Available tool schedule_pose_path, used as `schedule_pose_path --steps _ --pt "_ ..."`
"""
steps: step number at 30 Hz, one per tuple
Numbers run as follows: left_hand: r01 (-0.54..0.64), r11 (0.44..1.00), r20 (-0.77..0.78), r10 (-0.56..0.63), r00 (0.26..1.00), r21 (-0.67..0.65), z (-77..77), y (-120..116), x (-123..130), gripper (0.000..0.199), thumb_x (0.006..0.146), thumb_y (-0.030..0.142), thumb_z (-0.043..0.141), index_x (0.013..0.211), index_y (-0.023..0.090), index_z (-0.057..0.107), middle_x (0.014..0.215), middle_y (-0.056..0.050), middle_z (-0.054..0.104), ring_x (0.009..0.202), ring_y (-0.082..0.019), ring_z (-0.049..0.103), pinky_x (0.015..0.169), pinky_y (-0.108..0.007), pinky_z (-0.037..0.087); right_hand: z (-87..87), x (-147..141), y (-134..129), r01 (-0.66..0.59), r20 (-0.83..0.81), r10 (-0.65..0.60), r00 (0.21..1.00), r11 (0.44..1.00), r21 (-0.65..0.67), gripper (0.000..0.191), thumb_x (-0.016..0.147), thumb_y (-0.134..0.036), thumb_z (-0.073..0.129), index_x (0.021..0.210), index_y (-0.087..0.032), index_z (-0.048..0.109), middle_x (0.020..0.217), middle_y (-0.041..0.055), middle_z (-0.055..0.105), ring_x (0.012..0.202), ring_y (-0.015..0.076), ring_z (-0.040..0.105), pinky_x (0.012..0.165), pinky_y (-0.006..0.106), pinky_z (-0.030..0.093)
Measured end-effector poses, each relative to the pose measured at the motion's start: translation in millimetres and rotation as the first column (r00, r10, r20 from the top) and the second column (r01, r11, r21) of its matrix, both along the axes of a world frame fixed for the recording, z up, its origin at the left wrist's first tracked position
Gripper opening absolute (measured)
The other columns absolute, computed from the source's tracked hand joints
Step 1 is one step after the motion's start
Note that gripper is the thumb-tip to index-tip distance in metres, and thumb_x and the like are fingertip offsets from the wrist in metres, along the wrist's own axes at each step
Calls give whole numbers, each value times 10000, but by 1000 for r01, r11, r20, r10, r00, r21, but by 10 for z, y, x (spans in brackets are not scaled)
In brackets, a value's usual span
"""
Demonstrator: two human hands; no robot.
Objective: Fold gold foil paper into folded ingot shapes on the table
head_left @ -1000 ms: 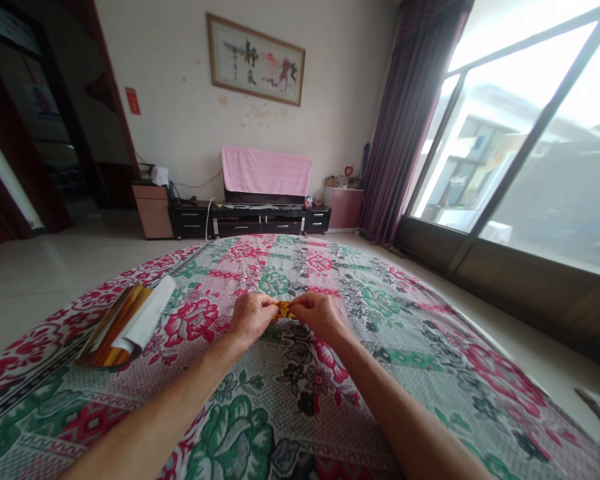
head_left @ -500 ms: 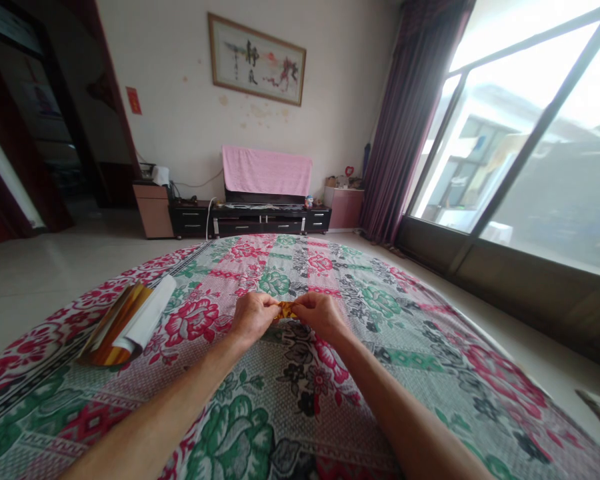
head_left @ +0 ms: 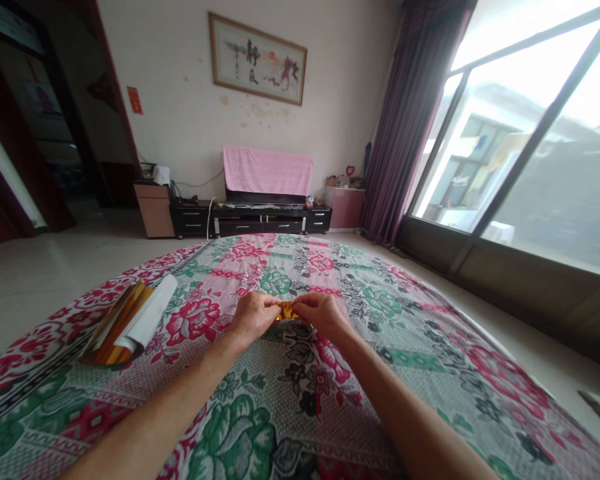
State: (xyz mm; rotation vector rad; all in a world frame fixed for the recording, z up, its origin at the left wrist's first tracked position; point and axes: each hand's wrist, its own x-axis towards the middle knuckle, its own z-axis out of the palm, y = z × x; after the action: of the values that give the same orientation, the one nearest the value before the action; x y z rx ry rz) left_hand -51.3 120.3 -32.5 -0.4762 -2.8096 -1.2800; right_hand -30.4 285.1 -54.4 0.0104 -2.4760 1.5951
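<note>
Gold piece (head_left: 289,310) pinched from both ends above a flowered cloth

At the left of the frame, a loosely curled bundle of gold and white sheets (head_left: 150,312) is seen lying on the cloth-covered counter (head_left: 460,373), well apart from the hands and untouched.

In the middle of the frame, the left end of the gold piece is held by the left hand (head_left: 254,312), its grip closed, thumb and forefinger brought together on the shiny material. Just beside it, the right end is held by the right hand (head_left: 324,312) in a matching closed pinch. Only a short, creased stretch is left visible between the fingertips; whether the cloth is touched by it cannot be told.

The step in hand is judged to be fine fingertip working of the gold piece, perhaps folding or creasing. For the next move, an even pinch at both ends and a small, controlled motion of the fingers seem to be called for, since thin, foil-like material could be torn or crushed by a hard pull.
</note>
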Motion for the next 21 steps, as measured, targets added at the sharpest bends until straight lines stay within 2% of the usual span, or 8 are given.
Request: schedule_pose_path --steps 7,12,18,21 --pt "-25 998 81 20 997 60 -18 13 0 236 679 215 571 841 174 738 611 -17 695 519 -122 628 470 -165 452 -3 -7 2 -2 -10 2 1000 1000 16 186 666 -244 571 738 -158 720 522 -21 604 445 74 468 429 177 333" --pt "-21 993 140 5 990 113 -46 23 -23 202 676 211 582 803 149 726 627 -32 701 581 -145 662 465 -160 457 40 25 -3 15 11 -15 1000 1000 25 182 665 -238 570 717 -146 719 522 -16 600 450 71 466 424 172 330" --pt "-22 995 167 5 986 97 -126 27 -95 204 671 257 589 799 164 717 638 -39 705 590 -172 666 455 -189 456 -11 -2 19 47 -13 -45 999 990 132 184 659 -250 560 696 -156 714 543 -19 606 472 72 467 418 167 303" --pt "-11 990 211 -18 977 138 -138 27 -101 210 675 256 581 809 163 713 681 -45 713 623 -179 675 457 -191 461 9 11 22 21 8 -22 1000 994 109 178 664 -247 555 681 -147 701 522 -19 588 459 70 465 413 165 300"
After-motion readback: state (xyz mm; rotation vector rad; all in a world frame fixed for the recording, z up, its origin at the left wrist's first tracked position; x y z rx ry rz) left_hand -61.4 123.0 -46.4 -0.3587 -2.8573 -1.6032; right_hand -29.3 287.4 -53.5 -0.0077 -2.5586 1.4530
